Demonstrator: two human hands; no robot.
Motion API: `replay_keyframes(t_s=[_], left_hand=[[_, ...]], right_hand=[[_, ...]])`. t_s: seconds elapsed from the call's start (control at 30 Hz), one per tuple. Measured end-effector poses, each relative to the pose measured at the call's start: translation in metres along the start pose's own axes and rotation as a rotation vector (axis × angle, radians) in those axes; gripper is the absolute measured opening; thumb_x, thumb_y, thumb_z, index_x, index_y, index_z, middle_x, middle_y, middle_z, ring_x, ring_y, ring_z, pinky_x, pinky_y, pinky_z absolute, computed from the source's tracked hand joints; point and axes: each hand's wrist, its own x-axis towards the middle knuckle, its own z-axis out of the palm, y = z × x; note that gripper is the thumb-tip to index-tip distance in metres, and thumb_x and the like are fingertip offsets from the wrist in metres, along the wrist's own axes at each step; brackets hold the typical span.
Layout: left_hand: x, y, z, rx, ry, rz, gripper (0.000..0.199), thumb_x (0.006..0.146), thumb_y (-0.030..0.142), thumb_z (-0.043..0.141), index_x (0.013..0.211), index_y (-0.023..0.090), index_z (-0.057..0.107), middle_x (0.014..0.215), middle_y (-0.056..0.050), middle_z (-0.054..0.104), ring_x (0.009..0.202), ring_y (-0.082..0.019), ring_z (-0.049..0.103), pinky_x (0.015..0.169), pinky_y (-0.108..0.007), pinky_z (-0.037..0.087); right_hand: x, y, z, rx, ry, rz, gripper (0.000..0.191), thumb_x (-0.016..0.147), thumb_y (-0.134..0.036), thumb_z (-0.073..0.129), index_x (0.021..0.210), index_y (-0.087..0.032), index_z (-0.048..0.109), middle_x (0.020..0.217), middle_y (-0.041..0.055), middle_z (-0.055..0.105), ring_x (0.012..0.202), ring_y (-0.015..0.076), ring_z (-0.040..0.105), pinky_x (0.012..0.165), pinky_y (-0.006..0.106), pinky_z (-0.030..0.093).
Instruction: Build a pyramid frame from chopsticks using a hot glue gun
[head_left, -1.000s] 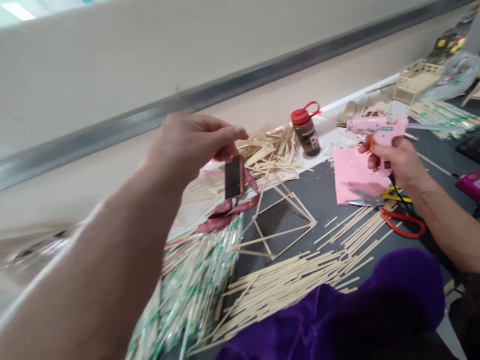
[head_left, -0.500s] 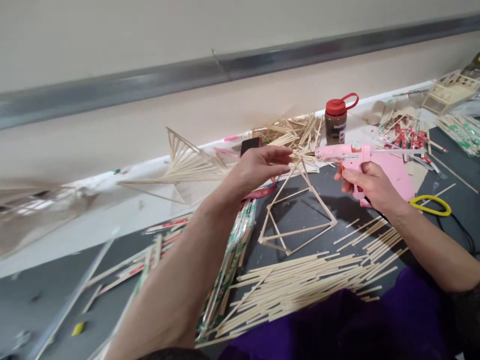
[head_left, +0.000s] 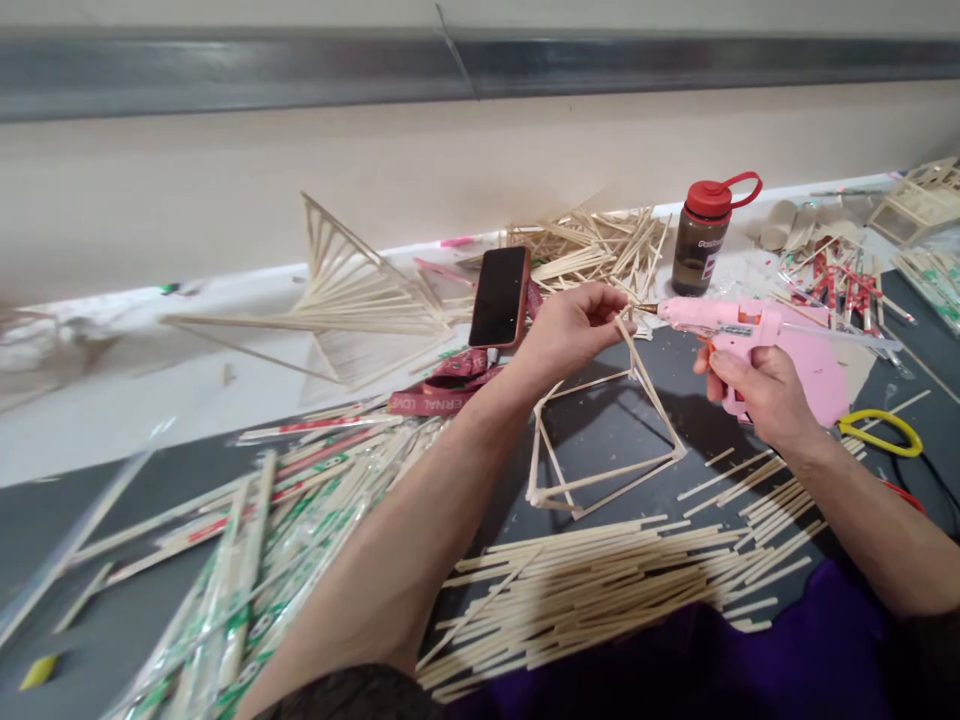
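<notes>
My left hand (head_left: 585, 322) pinches the top of a pyramid-shaped frame of thin wooden sticks (head_left: 679, 450), which stands on the dark table; its fingers partly hide the joint. In my right hand (head_left: 769, 395) is a pink hot glue gun (head_left: 724, 318), with a finger at the orange trigger. A clear glue stick juts from the gun's back end. The nozzle points left, close by the frame's top and my left fingertips; whether it touches I cannot tell. Many loose wooden sticks (head_left: 600, 580) lie in front of the frame.
A phone (head_left: 499, 300) leans over a dark red lanyard (head_left: 427, 402). Behind stand a red-capped bottle (head_left: 703, 245), a stick pile (head_left: 592, 250) and a fan-like stick structure (head_left: 360, 320). Packaged sticks (head_left: 247, 580) lie left. A yellow loop handle (head_left: 911, 437) and pink sheet (head_left: 821, 365) are right.
My left fingers have closed on the frame's top, where they were apart beside it. The glue gun stays in my right hand, nozzle now tipped slightly upward. The camera view has levelled and shifted.
</notes>
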Motion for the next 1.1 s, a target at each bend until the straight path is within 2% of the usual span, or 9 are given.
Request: replay_keyframes(t_s=[0.1,0.2,0.33,0.5,0.7,0.83,0.93,1.1], left_hand=[[-0.0002,0.0017,0.0028,0.039,-0.007,0.044,0.020,0.070,0.031,0.076,0.081,0.015,0.073,0.077,-0.002,0.071,0.072,-0.014,0.061,0.070,-0.027,0.048],[-0.0028,0.0015,0.0034,0.074,-0.003,0.080,0.018,0.074,0.031,0.072,0.080,0.015,0.076,0.080,-0.004,0.074,0.077,-0.016,0.063,0.075,-0.029,0.049],[-0.0040,-0.0024,0.0029,0.061,-0.007,0.081,0.022,0.074,0.034,0.074,0.084,0.015,0.080,0.084,-0.005,0.076,0.080,-0.017,0.065,0.077,-0.030,0.049],[0.0011,-0.0035,0.0037,0.027,-0.004,0.080,0.028,0.069,0.033,0.077,0.088,0.013,0.080,0.083,-0.005,0.075,0.075,-0.016,0.062,0.072,-0.028,0.047],[0.0030,0.0016,0.0066,0.071,0.008,0.061,0.016,0.071,0.030,0.071,0.070,0.014,0.076,0.074,-0.002,0.073,0.073,-0.016,0.063,0.071,-0.028,0.047],[0.0023,0.0024,0.0074,0.076,0.016,0.027,0.014,0.070,0.028,0.072,0.069,0.015,0.076,0.075,-0.002,0.074,0.075,-0.017,0.064,0.072,-0.028,0.048],[0.0021,0.0032,0.0068,0.076,0.007,0.022,0.013,0.070,0.028,0.072,0.066,0.015,0.073,0.072,-0.002,0.073,0.072,-0.016,0.062,0.070,-0.027,0.047],[0.0013,0.0016,0.0063,0.074,-0.007,0.047,0.019,0.071,0.031,0.072,0.063,0.014,0.072,0.068,-0.001,0.070,0.067,-0.013,0.057,0.066,-0.026,0.041]], right_hand=[[0.0005,-0.0006,0.0010,-0.015,0.012,0.000,0.027,0.084,-0.047,0.068,0.078,-0.020,0.072,0.058,0.0004,0.062,0.051,0.0099,0.052,0.048,0.026,0.039],[0.0003,-0.0016,0.0021,-0.026,0.027,-0.004,0.030,0.082,-0.049,0.068,0.077,-0.020,0.071,0.056,0.0000,0.062,0.049,0.0094,0.051,0.046,0.025,0.038],[-0.0002,-0.0008,0.0031,-0.022,0.028,-0.006,0.032,0.083,-0.049,0.067,0.076,-0.018,0.070,0.056,-0.0006,0.061,0.048,0.0081,0.050,0.046,0.024,0.036],[-0.0007,-0.0003,0.0042,-0.025,0.041,0.002,0.031,0.082,-0.048,0.067,0.075,-0.018,0.069,0.055,-0.0007,0.061,0.047,0.0081,0.050,0.045,0.024,0.035],[-0.0010,0.0023,0.0044,-0.038,0.069,0.003,0.032,0.081,-0.049,0.068,0.074,-0.018,0.070,0.055,-0.0006,0.062,0.049,0.0093,0.051,0.047,0.025,0.038],[-0.0018,0.0055,0.0035,-0.071,0.075,-0.038,0.034,0.083,-0.048,0.067,0.065,-0.020,0.066,0.055,-0.0002,0.061,0.050,0.0102,0.052,0.051,0.026,0.039],[-0.0020,0.0066,0.0020,-0.125,0.052,-0.104,0.039,0.087,-0.044,0.064,0.056,-0.021,0.059,0.054,-0.0003,0.059,0.053,0.0106,0.053,0.056,0.027,0.041],[-0.0010,0.0053,0.0019,-0.178,0.025,-0.165,0.039,0.088,-0.042,0.061,0.055,-0.021,0.057,0.054,-0.0009,0.056,0.055,0.0114,0.052,0.059,0.028,0.041]])
